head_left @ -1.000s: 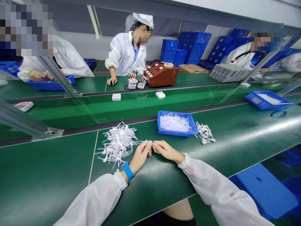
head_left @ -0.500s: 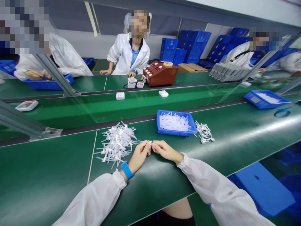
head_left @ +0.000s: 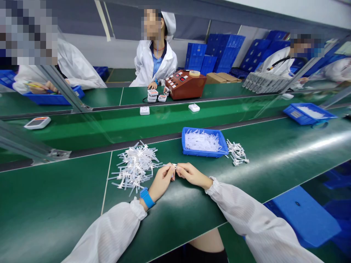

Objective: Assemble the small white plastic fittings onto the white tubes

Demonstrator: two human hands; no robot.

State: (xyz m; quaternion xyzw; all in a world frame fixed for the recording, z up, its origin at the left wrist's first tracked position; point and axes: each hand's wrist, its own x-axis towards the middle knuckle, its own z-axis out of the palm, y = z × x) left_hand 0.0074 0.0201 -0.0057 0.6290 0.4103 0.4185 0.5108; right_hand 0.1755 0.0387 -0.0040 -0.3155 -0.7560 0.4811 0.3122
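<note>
My left hand (head_left: 162,179) and my right hand (head_left: 192,174) meet fingertip to fingertip over the green work surface. Between them both pinch a small white plastic piece (head_left: 174,165), mostly covered by the fingers. Left of my hands lies a heap of white plastic pieces with translucent tubes (head_left: 138,164). Beyond my right hand stands a blue bin (head_left: 204,153) filled with thin translucent tube pieces (head_left: 202,140). A smaller group of white pieces (head_left: 237,152) lies to the right of this bin. A blue band (head_left: 147,198) circles my left wrist.
A green conveyor belt (head_left: 117,126) runs behind my bench, carrying white devices (head_left: 194,107). Across it, a person in a white coat (head_left: 159,62) stands by a reddish-brown box (head_left: 186,84). Metal posts (head_left: 61,86) rise at the left. Another blue bin (head_left: 308,114) sits far right.
The white devices on the belt have shifted right. The person opposite has turned their head and drawn one hand off the table. My hands keep nearly the same pinch and place.
</note>
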